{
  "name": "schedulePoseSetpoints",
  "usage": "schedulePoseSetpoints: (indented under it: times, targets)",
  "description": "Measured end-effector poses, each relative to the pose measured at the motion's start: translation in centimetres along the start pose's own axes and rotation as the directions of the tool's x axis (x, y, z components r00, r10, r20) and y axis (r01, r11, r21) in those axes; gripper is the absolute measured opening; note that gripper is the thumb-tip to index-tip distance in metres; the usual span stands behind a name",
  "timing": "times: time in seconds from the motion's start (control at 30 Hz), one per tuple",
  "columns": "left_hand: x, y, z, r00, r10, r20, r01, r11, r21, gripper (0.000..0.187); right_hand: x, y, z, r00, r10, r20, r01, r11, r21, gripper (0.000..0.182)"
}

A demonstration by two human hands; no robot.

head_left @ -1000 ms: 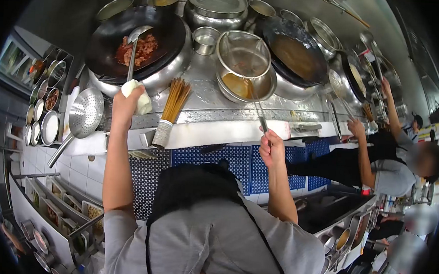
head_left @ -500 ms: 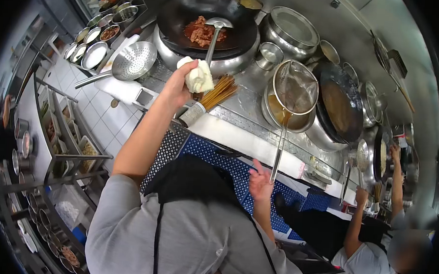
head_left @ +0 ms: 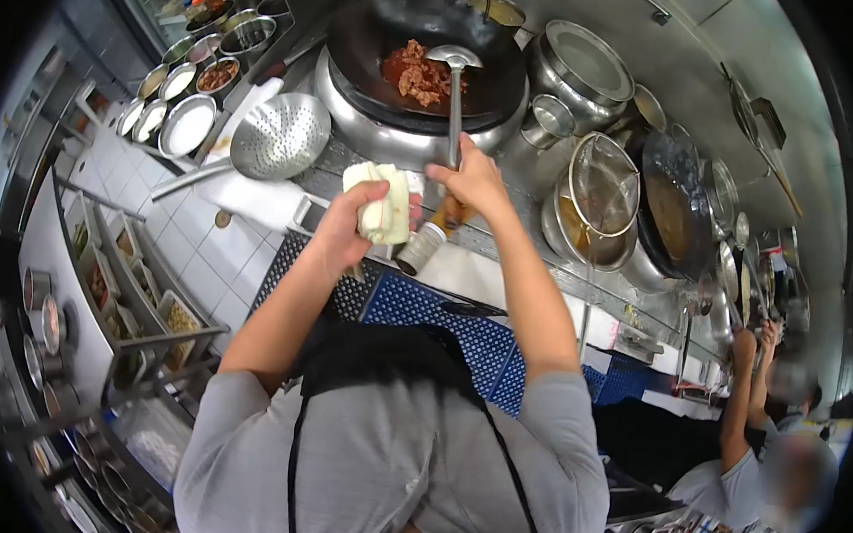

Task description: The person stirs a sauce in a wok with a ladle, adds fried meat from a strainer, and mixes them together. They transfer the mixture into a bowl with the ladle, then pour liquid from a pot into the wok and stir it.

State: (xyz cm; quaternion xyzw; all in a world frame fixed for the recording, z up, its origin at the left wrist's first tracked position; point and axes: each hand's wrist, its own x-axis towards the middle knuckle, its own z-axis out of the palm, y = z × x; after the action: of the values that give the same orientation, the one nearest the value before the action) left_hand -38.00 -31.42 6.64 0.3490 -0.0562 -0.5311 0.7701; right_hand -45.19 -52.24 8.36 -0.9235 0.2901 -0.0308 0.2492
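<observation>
My left hand (head_left: pixel 351 226) is wrapped round a folded pale cloth (head_left: pixel 381 206), held just above the counter's front edge. My right hand (head_left: pixel 473 177) grips the handle of a metal ladle (head_left: pixel 456 109), whose head rests in a large black wok (head_left: pixel 361 46). Reddish-brown chunks of food (head_left: pixel 419 76) lie in the wok beside the ladle head. Below my right hand is a bundle of thin sticks with a pale-wrapped end (head_left: pixel 422 247), mostly hidden by the hand.
A perforated strainer (head_left: pixel 281 135) lies left of the wok. A mesh sieve (head_left: pixel 604 184) sits over a pot at the right, beside another black wok (head_left: pixel 676 207). Bowls of ingredients (head_left: pixel 188 126) stand at the upper left. Another person's hands (head_left: pixel 755 346) are at the far right.
My right hand has come up from below the counter and taken hold of the ladle handle. My left hand, with the cloth, is slightly lower. The view has shifted a little.
</observation>
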Motion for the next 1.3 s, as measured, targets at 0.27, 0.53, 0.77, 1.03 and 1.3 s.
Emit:
schedulePoseSetpoints:
  times: [0.27,0.53,0.77,1.03,1.3]
  targets:
    - [-2.5,10.6,-14.0,0.989,-0.038,-0.146,0.037,0.999,-0.006,0.043,-0.9,-8.4,-2.9,0.958,0.288,-0.002,-0.272,0.906,0.324,0.05]
    - [-0.2,13.9,-15.5,0.989,-0.137,-0.056,0.144,0.978,0.149,0.045,0.7,-7.6,1.1,0.942,0.321,0.096,-0.326,0.819,0.472,0.059]
    - [-1.9,14.1,-16.2,0.998,-0.059,-0.014,0.061,0.981,0.183,0.049,7.9,-9.3,1.1,0.939,0.328,-0.102,-0.286,0.911,0.296,0.054]
    - [-4.3,14.0,-19.7,0.985,-0.001,-0.172,0.038,0.977,0.211,0.051,7.3,-9.2,0.9,0.96,0.278,-0.026,-0.255,0.912,0.322,0.051]
    - [-4.8,13.7,-17.7,0.989,0.037,-0.14,0.001,0.965,0.264,0.049,2.1,-9.6,-2.0,0.957,0.29,-0.023,-0.272,0.919,0.287,0.06]
